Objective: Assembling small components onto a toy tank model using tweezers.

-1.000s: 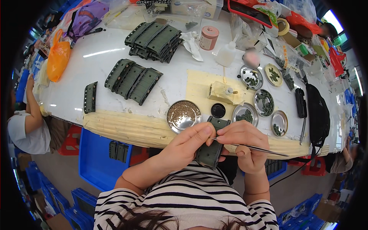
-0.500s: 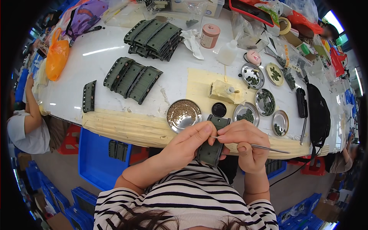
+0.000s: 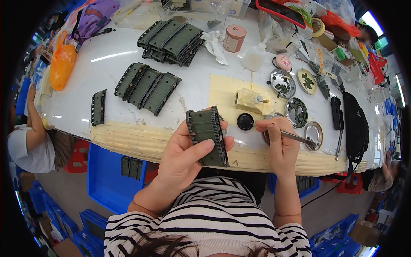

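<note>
My left hand grips a dark green curved panel with ridged edges, thumb across its face and fingers behind. The panel is raised above the table's near edge. In my right hand is a slim metal tool, looking like tweezers, pinched between thumb and fingers. Its thin end points left, beside a small round black dish; I cannot tell whether it touches. A metal dish is partly hidden behind this hand. The dish behind the panel is almost wholly covered.
More green panels lie in a stack, a group and singly at left. Small dishes of green bits stand at right, near a squeeze bottle and a taped block. A blue bin sits below the edge.
The panel has moved left and up in my left hand and now stands more upright. My right hand has drawn the metal tool away from it, toward the black dish.
</note>
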Action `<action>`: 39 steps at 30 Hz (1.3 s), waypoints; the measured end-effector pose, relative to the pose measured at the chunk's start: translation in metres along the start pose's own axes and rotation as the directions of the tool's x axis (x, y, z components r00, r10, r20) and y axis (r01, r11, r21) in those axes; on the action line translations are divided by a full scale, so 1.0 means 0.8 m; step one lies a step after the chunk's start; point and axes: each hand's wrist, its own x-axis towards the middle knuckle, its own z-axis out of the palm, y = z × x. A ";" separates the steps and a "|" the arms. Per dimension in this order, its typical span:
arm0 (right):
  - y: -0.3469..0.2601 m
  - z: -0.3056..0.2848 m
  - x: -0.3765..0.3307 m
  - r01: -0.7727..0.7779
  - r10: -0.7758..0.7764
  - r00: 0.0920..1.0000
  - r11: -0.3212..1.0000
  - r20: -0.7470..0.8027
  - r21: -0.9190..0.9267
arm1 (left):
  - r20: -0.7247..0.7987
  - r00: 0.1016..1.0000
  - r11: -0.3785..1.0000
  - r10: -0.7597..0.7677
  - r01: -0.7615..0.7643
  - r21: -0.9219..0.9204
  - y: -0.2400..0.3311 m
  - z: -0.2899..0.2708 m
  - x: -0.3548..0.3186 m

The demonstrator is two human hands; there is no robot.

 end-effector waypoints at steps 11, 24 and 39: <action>0.011 0.011 0.002 0.046 -0.044 0.999 0.992 0.019 -0.119 | 0.092 0.996 0.933 -0.006 0.039 -0.357 -0.009 -0.005 0.001; 0.013 0.013 0.002 0.060 -0.059 0.998 0.988 0.015 -0.141 | -0.060 0.998 0.983 0.030 -0.040 -0.179 -0.002 -0.003 -0.001; -0.045 0.006 -0.008 0.268 -0.277 0.961 0.914 -0.013 0.303 | -0.108 0.992 0.970 -0.070 0.043 -0.238 -0.006 0.013 0.012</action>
